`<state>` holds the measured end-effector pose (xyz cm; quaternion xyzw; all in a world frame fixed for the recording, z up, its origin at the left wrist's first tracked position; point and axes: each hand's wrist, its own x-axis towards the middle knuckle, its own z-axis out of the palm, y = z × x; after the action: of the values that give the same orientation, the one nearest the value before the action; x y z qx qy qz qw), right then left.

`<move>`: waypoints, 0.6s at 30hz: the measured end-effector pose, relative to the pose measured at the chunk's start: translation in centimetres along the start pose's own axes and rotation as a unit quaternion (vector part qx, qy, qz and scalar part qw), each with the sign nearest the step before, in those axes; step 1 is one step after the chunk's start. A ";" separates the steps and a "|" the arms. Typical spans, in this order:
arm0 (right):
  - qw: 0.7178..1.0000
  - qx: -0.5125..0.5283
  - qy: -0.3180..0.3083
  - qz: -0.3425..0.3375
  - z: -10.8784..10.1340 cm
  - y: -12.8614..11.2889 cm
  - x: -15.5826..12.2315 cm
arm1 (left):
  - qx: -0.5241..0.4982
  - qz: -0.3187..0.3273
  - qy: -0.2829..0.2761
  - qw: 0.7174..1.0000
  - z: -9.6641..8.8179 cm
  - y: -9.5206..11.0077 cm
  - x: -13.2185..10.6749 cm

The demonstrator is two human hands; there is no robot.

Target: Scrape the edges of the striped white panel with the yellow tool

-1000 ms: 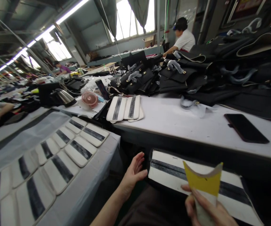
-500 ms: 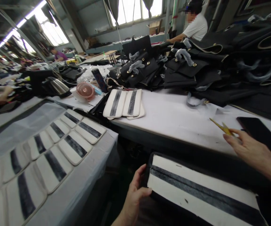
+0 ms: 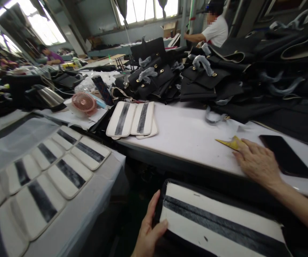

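My left hand (image 3: 150, 233) grips the left end of a long white panel (image 3: 218, 221) with a dark stripe, which lies across my lap below the table edge. My right hand (image 3: 257, 162) rests flat on the white table (image 3: 186, 135), fingers stretched out over a yellow card (image 3: 230, 143) that lies on the tabletop. A black phone (image 3: 285, 155) lies just right of that hand.
Two white striped panels (image 3: 131, 119) lie further back on the table, behind them a heap of black bags (image 3: 197, 82). Several more striped panels (image 3: 63, 160) lie in rows on the grey table at left. A pink fan (image 3: 83, 102) and a kettle (image 3: 48, 96) stand beyond. A person in white (image 3: 214, 28) works far behind.
My right hand carried the yellow card from my lap up to the table and laid it flat. My left hand closed on the end of the striped panel.
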<state>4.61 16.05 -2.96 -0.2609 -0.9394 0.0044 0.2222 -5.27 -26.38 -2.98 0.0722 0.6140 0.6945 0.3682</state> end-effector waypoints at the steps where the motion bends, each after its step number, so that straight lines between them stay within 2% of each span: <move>1: 0.999 0.046 0.004 0.011 -0.9 -0.9 -0.7 | 0.068 0.031 -0.001 0.997 -0.2 -0.1 0.2; 3: 0.993 0.109 0.004 0.052 -3.1 -2.6 -3.0 | 0.217 0.099 -0.015 0.971 -0.6 0.1 1.0; 4: 0.980 0.169 -0.009 0.104 -4.2 -3.4 -4.6 | 0.289 0.136 -0.030 0.947 -0.8 0.3 1.4; 6: 0.938 0.269 -0.055 0.212 -6.4 -4.8 -8.5 | 0.420 0.215 -0.073 0.879 -1.2 1.0 2.5; 7: 0.918 0.306 -0.064 0.245 -7.4 -5.4 -10.6 | 0.473 0.256 -0.092 0.838 -1.3 1.3 3.0; 10: 0.893 0.344 -0.082 0.278 -9.5 -7.4 -16.6 | 0.576 0.364 -0.123 0.722 -0.8 2.2 4.3; 12: 0.901 0.335 -0.093 0.259 -10.0 -8.6 -19.3 | 0.606 0.417 -0.116 0.667 -0.1 2.4 4.9; 14: 0.924 0.296 -0.095 0.222 -9.9 -9.5 -20.6 | 0.627 0.450 -0.109 0.626 0.2 2.2 5.4; 18: 0.965 0.194 -0.122 0.130 -9.4 -9.9 -20.4 | 0.647 0.496 -0.127 0.566 -0.4 1.4 6.7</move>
<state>19.30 -3.58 -1.76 -0.3300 -0.8987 0.2469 0.1499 -10.96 -22.66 -4.15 0.6715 0.7138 0.1692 -0.1049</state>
